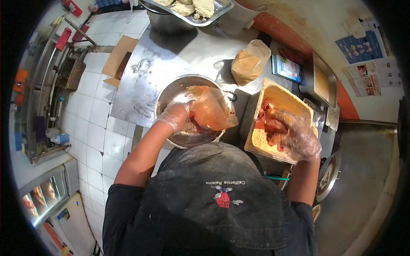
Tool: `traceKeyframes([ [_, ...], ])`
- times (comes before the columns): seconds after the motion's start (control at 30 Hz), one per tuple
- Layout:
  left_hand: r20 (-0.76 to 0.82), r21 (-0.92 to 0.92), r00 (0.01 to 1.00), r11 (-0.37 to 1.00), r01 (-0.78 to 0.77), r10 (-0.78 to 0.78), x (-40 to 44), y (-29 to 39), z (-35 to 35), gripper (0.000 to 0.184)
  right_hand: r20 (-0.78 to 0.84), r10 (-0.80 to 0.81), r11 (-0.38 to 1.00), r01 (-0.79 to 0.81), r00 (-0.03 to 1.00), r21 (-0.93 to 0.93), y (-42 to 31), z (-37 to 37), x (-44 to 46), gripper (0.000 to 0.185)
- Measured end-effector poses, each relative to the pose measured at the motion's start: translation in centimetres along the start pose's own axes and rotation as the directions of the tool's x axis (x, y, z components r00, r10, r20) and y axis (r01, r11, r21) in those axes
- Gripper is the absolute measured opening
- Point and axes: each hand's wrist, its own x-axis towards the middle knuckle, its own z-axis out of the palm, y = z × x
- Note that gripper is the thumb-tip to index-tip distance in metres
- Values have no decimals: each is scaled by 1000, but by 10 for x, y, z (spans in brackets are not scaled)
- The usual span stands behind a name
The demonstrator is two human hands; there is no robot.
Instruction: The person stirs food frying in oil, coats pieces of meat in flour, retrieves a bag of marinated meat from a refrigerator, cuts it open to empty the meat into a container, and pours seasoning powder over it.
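My left hand (177,117), in a clear plastic glove, grips a translucent plastic bag (211,106) smeared with reddish liquid. Something dark red shows at the lower part of the bag. Beneath it stands a round steel bowl (164,91). My right hand (297,134), also gloved, is over a deep rectangular pan (265,85) of pale yellow flour-like coating. Red, wet pieces of raw meat (273,126) lie against its fingers and on the coating. Blur and the loose glove hide whether those fingers are closed.
On the steel table (141,91) stands a bag of tan powder (252,62). A tray of coated pieces (192,19) rests on a pot at the far side. To the right are a blue-and-white package (286,68) and a metal pan (325,81); a cardboard box (117,59) is left.
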Motion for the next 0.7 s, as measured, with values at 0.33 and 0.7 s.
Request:
traceKeyframes([
  [0.33,8,-596,995,799,-77,102,17,-30,19,72,460,-137,633,435,877,-641,-25,75,79,23],
  [0.7,-204,338,903,839,426,-377,-4,83,18,143,443,-279,722,490,852,-488,61,81,140,49],
])
